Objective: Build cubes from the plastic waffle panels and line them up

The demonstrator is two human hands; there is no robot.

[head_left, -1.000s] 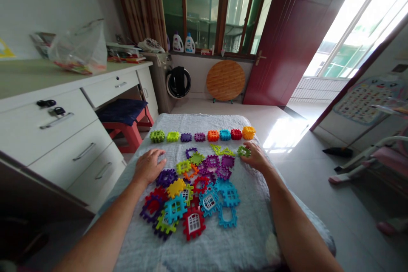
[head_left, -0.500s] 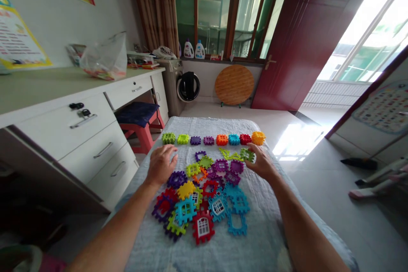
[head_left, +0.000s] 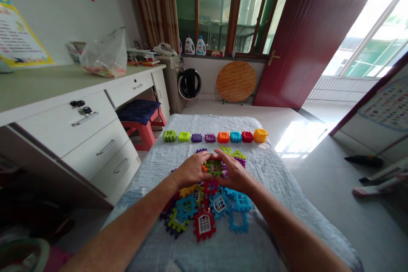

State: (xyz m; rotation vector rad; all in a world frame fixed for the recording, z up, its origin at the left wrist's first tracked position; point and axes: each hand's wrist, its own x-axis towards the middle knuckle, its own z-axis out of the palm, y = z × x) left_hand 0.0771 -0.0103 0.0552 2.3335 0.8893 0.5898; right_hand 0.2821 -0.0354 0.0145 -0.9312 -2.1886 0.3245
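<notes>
Over the middle of the pile, my left hand [head_left: 193, 170] and my right hand [head_left: 235, 172] meet around a green toothed plastic building piece [head_left: 214, 168]. Fingers curl over its top edge and thumbs are below, one hand at each side. Beneath and in front lie loose interlocking pieces: a red one with a white window [head_left: 204, 224], a blue one with a white window [head_left: 219, 205], a blue square frame [head_left: 239, 222] and a yellow piece [head_left: 188, 191] partly under my left hand. My hands hide the purple and orange pieces behind them in part.
Along the far part of the cloth-covered table [head_left: 153, 246] runs a row of small assembled blocks, from a green block [head_left: 169, 136] to an orange-yellow block [head_left: 260, 135]. Light-green thin pieces [head_left: 238, 154] lie beyond my right hand. A white desk [head_left: 79, 131] and stool [head_left: 140, 112] stand left.
The right hand has carried the green piece leftward from the pile's right side to the middle. My left hand has moved right and closed on it too. The view has shifted slightly.
</notes>
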